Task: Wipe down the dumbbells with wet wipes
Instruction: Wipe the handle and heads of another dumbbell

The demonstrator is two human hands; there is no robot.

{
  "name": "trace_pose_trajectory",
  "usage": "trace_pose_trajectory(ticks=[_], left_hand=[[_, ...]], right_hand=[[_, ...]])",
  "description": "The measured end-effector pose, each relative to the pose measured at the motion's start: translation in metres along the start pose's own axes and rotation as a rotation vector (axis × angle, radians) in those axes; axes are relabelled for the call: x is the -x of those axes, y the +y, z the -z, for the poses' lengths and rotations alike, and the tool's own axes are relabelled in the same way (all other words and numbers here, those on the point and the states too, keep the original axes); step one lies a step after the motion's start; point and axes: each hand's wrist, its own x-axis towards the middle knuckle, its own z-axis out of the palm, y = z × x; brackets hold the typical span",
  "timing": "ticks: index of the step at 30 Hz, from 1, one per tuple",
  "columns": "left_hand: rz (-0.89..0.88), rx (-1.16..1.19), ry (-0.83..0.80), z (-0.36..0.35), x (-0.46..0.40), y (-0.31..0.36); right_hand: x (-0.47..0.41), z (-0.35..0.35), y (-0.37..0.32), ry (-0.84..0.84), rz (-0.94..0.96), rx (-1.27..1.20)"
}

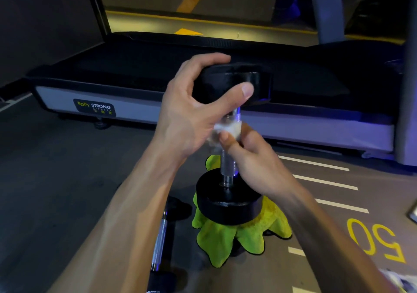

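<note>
A black dumbbell is standing upright on one end, its lower head sitting on a lime-green microfibre cloth that is lying on the grey floor. The left hand is curling over the upper head, fingers across the top and thumb pressing its near face, steadying the weight. The right hand is wrapping around the knurled chrome handle, pinching a crumpled white wet wipe against the metal just under the upper head.

A second dumbbell is lying on its side on the floor just left of the cloth, chrome handle showing, partly hidden by the left forearm.

Behind, a treadmill deck is stretching across the view; a label on its silver side rail is reading "BODY STRONG FITNESS" with small characters beneath that are too small to make out. On the floor at the right, white dashes are running in a row and a yellow "50" is painted, seen upside down. Something white is showing at the bottom right corner, too blurred to identify.
</note>
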Motion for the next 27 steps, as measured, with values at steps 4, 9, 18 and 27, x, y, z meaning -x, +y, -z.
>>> trace_pose_trajectory(ticks=[4, 9, 18, 27], left_hand=[[-0.014, -0.011, -0.006, -0.005, -0.001, 0.001], [-0.013, 0.033, -0.062, -0.004, 0.000, 0.005], [-0.025, -0.070, 0.014, -0.022, -0.006, 0.003], [0.001, -0.082, 0.053, -0.016, -0.007, -0.001]], right_hand=[[-0.022, -0.002, -0.013, 0.179, -0.010, -0.257], [-0.018, 0.013, 0.005, -0.179, -0.028, -0.854], [-0.005, -0.011, -0.009, 0.269, 0.062, 0.063], [0.025, 0.020, 0.013, -0.226, -0.124, 0.339]])
